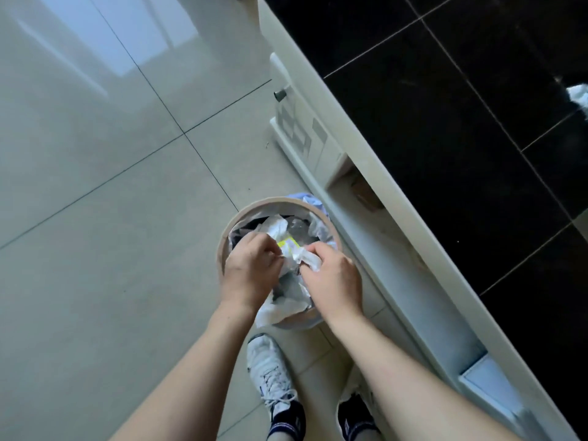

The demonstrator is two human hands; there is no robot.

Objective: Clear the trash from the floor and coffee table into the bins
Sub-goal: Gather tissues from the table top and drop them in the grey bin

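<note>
The one camera sits on my head, looking steeply down past my forearms at the floor (105, 237), close above the bin (241, 214).

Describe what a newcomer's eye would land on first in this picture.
Both hands, left and right, meet over a round bin on the floor, gripping crumpled white paper. To the right runs a glossy black tabletop; white sneakers show below.

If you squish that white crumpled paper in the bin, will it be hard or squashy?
Probably squashy: the crumpled paper is full of creases and bends around the right hand gripping it. It likely weighs little, since fingertips alone hold it. It may spring back a bit, because the wads already in the bin sit puffed up.
</note>
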